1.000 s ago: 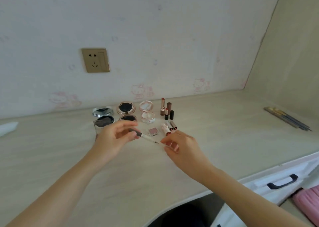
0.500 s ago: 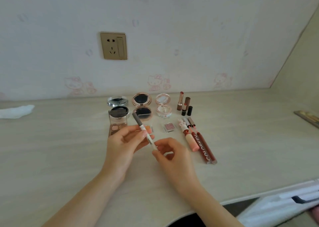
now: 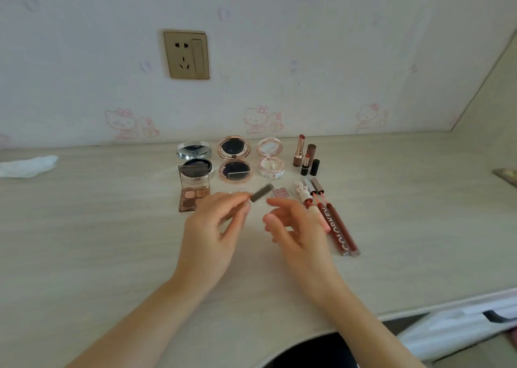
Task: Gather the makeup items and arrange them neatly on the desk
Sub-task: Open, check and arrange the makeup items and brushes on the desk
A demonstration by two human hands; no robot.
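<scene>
Left hand [image 3: 208, 234] pinches grey-capped pencil [image 3: 261, 192] — right hand [image 3: 298, 232] relaxed.

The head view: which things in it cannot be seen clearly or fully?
- Makeup pen: only the grey cap shows; the left hand covers its body, and it is blurred.
- Right hand: motion blur hides its grip.
- Object at the right edge: cut off by the frame.
- Small pan: too blurred to identify.
</scene>
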